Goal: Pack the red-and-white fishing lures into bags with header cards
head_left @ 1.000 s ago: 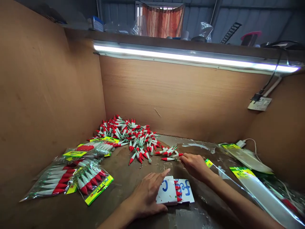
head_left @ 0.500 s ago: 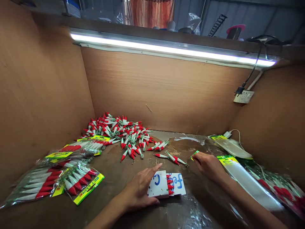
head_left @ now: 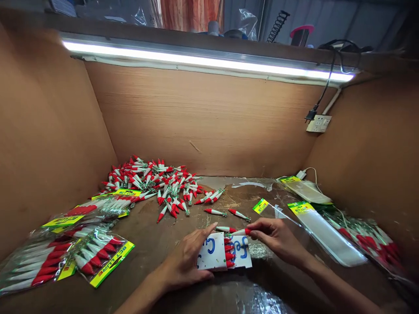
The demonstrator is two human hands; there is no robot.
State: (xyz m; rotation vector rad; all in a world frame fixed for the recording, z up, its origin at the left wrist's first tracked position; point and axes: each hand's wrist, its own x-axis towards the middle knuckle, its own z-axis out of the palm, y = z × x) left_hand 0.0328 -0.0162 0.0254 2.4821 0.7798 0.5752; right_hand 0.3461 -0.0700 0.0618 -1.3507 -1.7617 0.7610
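Observation:
My left hand grips the left end of a white card holder with blue handwriting, thumb in front and fingers behind. Several red-tipped fishing lures lie side by side in the holder, their red ends showing past its sleeve. With thumb and fingers closed, my right hand pinches a lure by its red end, over the holder's far edge. Another lure lies just behind the holder. Two loose lures rest farther back.
A big heap of red-and-white lures fills the back left. Filled packets lie at left. To the right are a flat clear bag with a yellow-green header, stacked empty bags and more bagged lures. A plug hangs by the socket.
My right hand has moved left from the yellow-green bag header and now pinches a lure at the holder. The bag lies released on the table. My left hand keeps its hold.

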